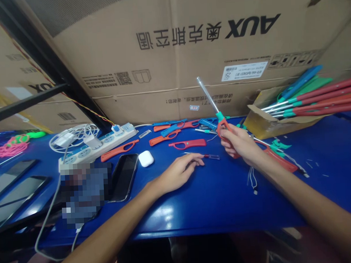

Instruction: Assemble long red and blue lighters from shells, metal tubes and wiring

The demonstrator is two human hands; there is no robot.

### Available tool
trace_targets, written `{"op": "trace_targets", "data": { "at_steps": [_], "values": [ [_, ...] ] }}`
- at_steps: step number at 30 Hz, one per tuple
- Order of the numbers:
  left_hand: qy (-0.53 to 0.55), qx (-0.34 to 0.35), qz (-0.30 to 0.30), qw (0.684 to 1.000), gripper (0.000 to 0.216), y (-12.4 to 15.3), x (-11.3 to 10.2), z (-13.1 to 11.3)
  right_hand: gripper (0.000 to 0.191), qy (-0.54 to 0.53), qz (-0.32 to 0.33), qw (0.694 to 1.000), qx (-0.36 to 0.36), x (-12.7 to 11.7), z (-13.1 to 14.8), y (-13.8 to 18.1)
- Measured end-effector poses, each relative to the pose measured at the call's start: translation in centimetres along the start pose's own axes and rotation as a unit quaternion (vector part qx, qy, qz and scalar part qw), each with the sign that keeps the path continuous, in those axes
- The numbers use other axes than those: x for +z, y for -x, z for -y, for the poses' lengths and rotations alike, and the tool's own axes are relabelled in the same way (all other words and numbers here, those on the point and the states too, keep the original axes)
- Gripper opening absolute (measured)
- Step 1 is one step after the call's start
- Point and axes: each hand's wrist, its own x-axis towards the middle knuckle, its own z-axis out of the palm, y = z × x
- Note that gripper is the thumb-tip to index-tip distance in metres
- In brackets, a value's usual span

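In my right hand [237,142], fingers wrapped round its handle, is a long-reach gas lighter [210,97] with a red-orange body, a teal collar and a metal tube pointing up and left. My left hand [184,170] lies low over the table, thumb and fingers apart, holding nothing. Just past its fingertips is a small screwdriver [213,157] with a clear red handle; I cannot tell whether they touch. Behind the left hand lie a red lighter casing [190,144], an orange casing [119,150] and several more red, orange and blue casings.
At right, a cardboard box [262,124] holds several finished-looking lighters. A power strip [99,146], a phone [125,176] and a white earphone case [146,158] sit left of my hands on the blue table [225,207]. Big cartons [172,62] stand behind.
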Motion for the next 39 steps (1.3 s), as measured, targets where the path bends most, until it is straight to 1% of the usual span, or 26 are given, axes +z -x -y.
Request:
{"op": "trace_targets", "data": {
  "at_steps": [2, 4, 6, 7, 10, 12, 13, 14, 15, 16, 17, 18, 20, 22, 24, 26, 28, 29, 30, 32, 33, 34, 36, 37, 39],
  "values": [
    [0.012, -0.01, -0.012, 1.0, 0.029, 0.0, 0.0, -0.1, 0.03, 0.105, -0.037, 0.992, -0.06, 0.1, -0.3, 0.0],
    [0.031, -0.021, -0.034, 0.999, 0.029, 0.0, 0.0, -0.3, 0.033, 0.236, -0.067, 0.961, -0.129, 0.4, -0.5, 0.2],
    [0.048, -0.027, -0.06, 0.997, 0.03, -0.1, -0.1, -0.6, 0.033, 0.318, -0.066, 0.93, -0.174, 0.8, -0.6, 0.5],
    [0.053, -0.03, -0.073, 0.996, 0.029, -0.1, -0.2, -0.7, 0.03, 0.336, -0.06, 0.922, -0.182, 0.9, -0.6, 0.7],
    [0.053, -0.036, -0.099, 0.993, 0.029, -0.2, -0.4, -1.0, 0.021, 0.361, -0.044, 0.914, -0.181, 1.3, -0.5, 1.0],
    [0.049, -0.043, -0.106, 0.992, 0.029, -0.2, -0.5, -1.1, 0.023, 0.355, -0.034, 0.916, -0.182, 1.4, -0.4, 1.2],
    [0.052, -0.045, -0.107, 0.992, 0.029, -0.1, -0.5, -1.0, 0.021, 0.331, -0.023, 0.926, -0.181, 1.5, -0.3, 1.3],
    [0.06, -0.046, -0.108, 0.991, 0.03, -0.1, -0.4, -1.0, 0.019, 0.286, -0.006, 0.943, -0.17, 1.6, -0.1, 1.4],
    [0.072, -0.046, -0.109, 0.99, 0.032, -0.1, -0.4, -1.0, 0.018, 0.222, 0.022, 0.964, -0.144, 1.8, 0.1, 1.6],
    [0.086, -0.044, -0.111, 0.989, 0.034, 0.0, -0.3, -1.1, 0.02, 0.146, 0.061, 0.982, -0.101, 1.9, 0.2, 1.7],
    [0.101, -0.04, -0.113, 0.988, 0.037, 0.0, -0.2, -1.1, 0.025, 0.068, 0.11, 0.991, -0.045, 2.2, 0.4, 1.9],
    [0.116, -0.035, -0.114, 0.986, 0.041, 0.0, -0.1, -1.2, 0.031, -0.001, 0.163, 0.986, 0.018, 2.4, 0.6, 2.1],
    [0.153, -0.031, -0.114, 0.981, 0.047, -0.1, 0.1, -1.3, 0.043, -0.091, 0.267, 0.951, 0.127, 2.8, 0.7, 2.3],
    [0.215, -0.032, -0.109, 0.97, 0.049, -0.3, 0.2, -1.3, 0.052, -0.14, 0.335, 0.911, 0.198, 3.1, 0.5, 2.4],
    [0.29, -0.04, -0.101, 0.951, 0.046, -0.6, 0.3, -1.3, 0.058, -0.171, 0.373, 0.88, 0.24, 3.3, 0.0, 2.4],
    [0.34, -0.057, -0.099, 0.933, 0.042, -0.8, 0.3, -1.1, 0.061, -0.178, 0.4, 0.863, 0.254, 3.5, -0.4, 2.5],
    [0.351, -0.081, -0.116, 0.926, 0.038, -0.9, 0.1, -1.1, 0.063, -0.17, 0.41, 0.864, 0.237, 3.7, -0.6, 2.6],
    [0.346, -0.088, -0.133, 0.925, 0.036, -0.9, 0.1, -1.1, 0.064, -0.165, 0.399, 0.876, 0.216, 3.8, -0.5, 2.7],
    [0.34, -0.089, -0.155, 0.923, 0.034, -1.0, 0.0, -1.2, 0.063, -0.154, 0.378, 0.895, 0.183, 3.9, -0.4, 2.9],
    [0.326, -0.079, -0.204, 0.919, 0.032, -1.1, -0.2, -1.4, 0.056, -0.094, 0.318, 0.939, 0.09, 4.0, -0.1, 3.1],
    [0.318, -0.072, -0.227, 0.917, 0.032, -1.1, -0.3, -1.6, 0.051, -0.044, 0.288, 0.956, 0.036, 4.0, 0.1, 3.2],
    [0.307, -0.067, -0.247, 0.917, 0.033, -1.1, -0.3, -1.8, 0.045, 0.009, 0.264, 0.964, -0.014, 4.1, 0.2, 3.3],
    [0.271, -0.062, -0.267, 0.923, 0.033, -1.1, -0.3, -2.1, 0.038, 0.091, 0.239, 0.963, -0.079, 4.2, 0.2, 3.4],
    [0.249, -0.059, -0.273, 0.927, 0.032, -1.1, -0.3, -2.2, 0.037, 0.113, 0.233, 0.961, -0.092, 4.3, 0.2, 3.4],
    [0.205, -0.057, -0.289, 0.933, 0.03, -1.0, -0.2, -2.3, 0.038, 0.124, 0.225, 0.962, -0.094, 4.5, -0.1, 3.3]
  ]
}}
